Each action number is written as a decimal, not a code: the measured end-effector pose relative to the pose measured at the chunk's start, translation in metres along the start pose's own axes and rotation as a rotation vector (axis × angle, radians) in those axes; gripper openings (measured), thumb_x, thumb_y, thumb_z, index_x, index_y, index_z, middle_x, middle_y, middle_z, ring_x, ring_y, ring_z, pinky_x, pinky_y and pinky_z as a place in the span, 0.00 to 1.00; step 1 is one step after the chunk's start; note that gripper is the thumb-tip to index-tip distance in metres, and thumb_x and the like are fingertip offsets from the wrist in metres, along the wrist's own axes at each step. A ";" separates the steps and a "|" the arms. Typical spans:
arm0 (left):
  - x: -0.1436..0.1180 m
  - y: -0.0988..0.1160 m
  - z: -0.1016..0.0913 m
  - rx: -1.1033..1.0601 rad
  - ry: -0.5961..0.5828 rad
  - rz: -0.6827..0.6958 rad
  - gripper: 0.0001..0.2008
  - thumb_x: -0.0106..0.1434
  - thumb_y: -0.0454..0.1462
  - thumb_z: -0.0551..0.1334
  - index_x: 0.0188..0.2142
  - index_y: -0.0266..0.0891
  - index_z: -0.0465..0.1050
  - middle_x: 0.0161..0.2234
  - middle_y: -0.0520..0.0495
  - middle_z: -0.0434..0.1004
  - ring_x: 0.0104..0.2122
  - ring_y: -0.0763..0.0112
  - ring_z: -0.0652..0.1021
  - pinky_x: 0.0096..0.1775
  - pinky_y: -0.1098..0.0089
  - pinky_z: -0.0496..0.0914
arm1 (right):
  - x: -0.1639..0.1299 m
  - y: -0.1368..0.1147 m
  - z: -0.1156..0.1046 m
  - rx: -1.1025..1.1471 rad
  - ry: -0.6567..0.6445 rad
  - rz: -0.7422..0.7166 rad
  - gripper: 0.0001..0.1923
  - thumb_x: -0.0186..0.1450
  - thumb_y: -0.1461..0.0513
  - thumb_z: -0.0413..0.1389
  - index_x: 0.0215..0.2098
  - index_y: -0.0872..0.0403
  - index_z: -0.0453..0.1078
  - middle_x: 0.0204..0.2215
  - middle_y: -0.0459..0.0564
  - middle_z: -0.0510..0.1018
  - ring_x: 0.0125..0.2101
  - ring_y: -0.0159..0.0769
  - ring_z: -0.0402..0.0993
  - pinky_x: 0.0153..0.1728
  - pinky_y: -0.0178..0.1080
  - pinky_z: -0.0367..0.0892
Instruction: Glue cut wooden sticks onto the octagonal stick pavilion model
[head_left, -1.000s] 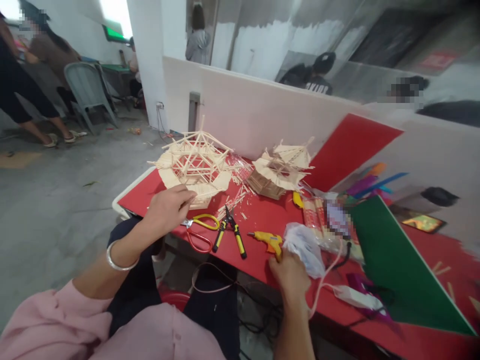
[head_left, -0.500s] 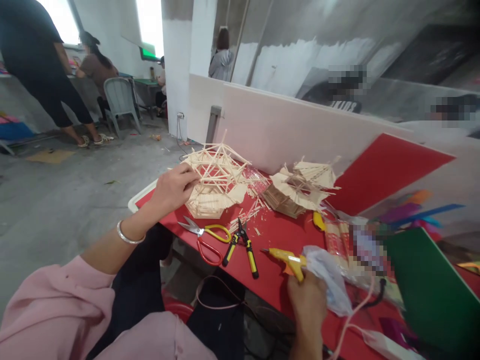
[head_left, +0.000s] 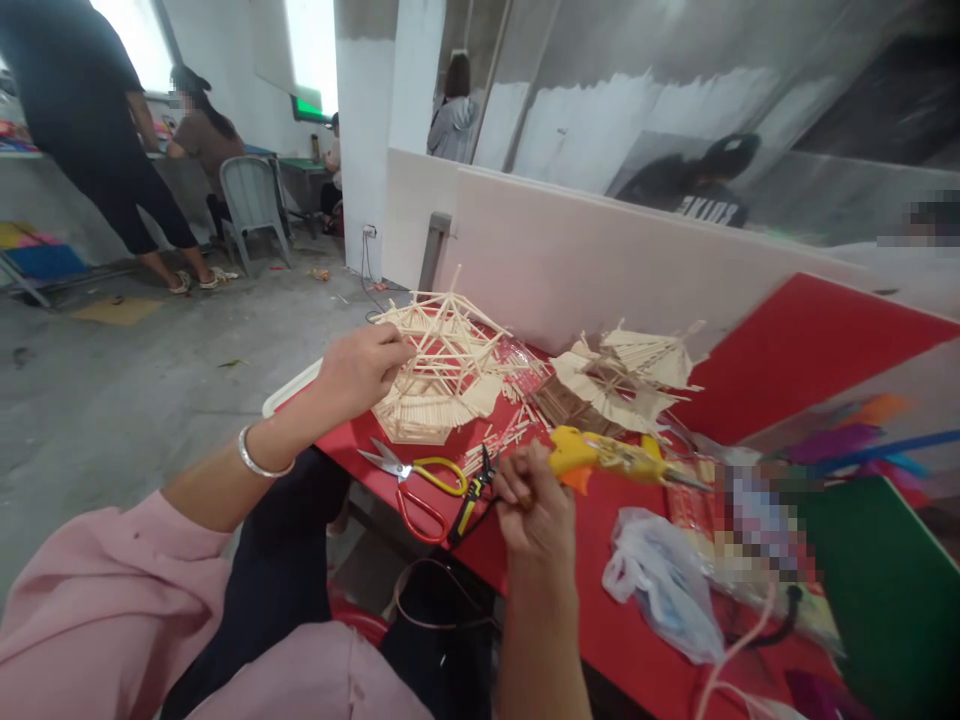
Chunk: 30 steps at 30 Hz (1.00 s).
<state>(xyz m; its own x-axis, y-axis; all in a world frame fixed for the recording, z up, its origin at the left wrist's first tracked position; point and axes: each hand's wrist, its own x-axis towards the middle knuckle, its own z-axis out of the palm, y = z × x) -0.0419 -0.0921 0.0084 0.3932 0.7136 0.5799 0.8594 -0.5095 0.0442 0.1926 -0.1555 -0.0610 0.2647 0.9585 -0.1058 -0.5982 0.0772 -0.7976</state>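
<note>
Glue gun [head_left: 611, 457] sits in my right hand [head_left: 534, 505], lifted clear of the red tabletop [head_left: 570, 590]; my fingers are curled tight around its yellow grip. Its long axis runs nearly level from left to right, the nozzle tip pointing right and slightly down, toward the packets on that side. My left hand [head_left: 358, 370] rests on the near edge of the stick model [head_left: 442, 370], fingers bent over the frame of thin wooden sticks and pinching it lightly. That model stands at the left end of the tabletop, a second stick model [head_left: 622, 375] lying further right. Scissors [head_left: 411, 482] with red and yellow handles and pliers [head_left: 472, 492] lie flat between my hands. A crumpled plastic bag [head_left: 660, 585] lies just below the gun.
</note>
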 end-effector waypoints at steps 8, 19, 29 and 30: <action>-0.014 -0.009 -0.014 -0.076 0.099 -0.082 0.12 0.69 0.34 0.55 0.42 0.38 0.79 0.39 0.44 0.80 0.38 0.68 0.78 0.38 0.69 0.71 | 0.001 0.016 0.005 -0.462 -0.092 -0.089 0.28 0.50 0.48 0.67 0.42 0.52 0.65 0.28 0.39 0.70 0.24 0.28 0.67 0.26 0.34 0.63; -0.048 0.020 0.000 -0.126 0.083 -0.198 0.12 0.69 0.33 0.55 0.45 0.41 0.77 0.39 0.47 0.80 0.36 0.70 0.78 0.31 0.72 0.67 | 0.022 -0.034 0.023 -1.504 0.345 -0.665 0.37 0.57 0.34 0.54 0.48 0.54 0.67 0.34 0.53 0.78 0.31 0.44 0.74 0.33 0.41 0.63; -0.017 -0.001 0.008 -0.177 0.082 -0.105 0.15 0.71 0.39 0.54 0.36 0.40 0.79 0.35 0.45 0.81 0.36 0.68 0.78 0.32 0.70 0.66 | 0.019 -0.037 0.008 -1.500 0.472 -0.659 0.32 0.56 0.36 0.58 0.41 0.54 0.69 0.28 0.51 0.75 0.27 0.42 0.72 0.32 0.42 0.65; -0.011 -0.005 0.007 -0.171 0.065 -0.081 0.15 0.71 0.39 0.54 0.36 0.40 0.79 0.35 0.45 0.81 0.36 0.68 0.78 0.32 0.70 0.66 | 0.018 -0.037 0.006 -1.509 0.480 -0.653 0.32 0.56 0.36 0.57 0.41 0.54 0.69 0.27 0.51 0.75 0.28 0.42 0.72 0.32 0.42 0.64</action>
<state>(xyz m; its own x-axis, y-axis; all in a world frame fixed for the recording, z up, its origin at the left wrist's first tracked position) -0.0483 -0.0939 -0.0040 0.2978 0.7258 0.6201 0.8173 -0.5295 0.2273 0.2153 -0.1394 -0.0300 0.5112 0.6920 0.5098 0.8081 -0.1850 -0.5592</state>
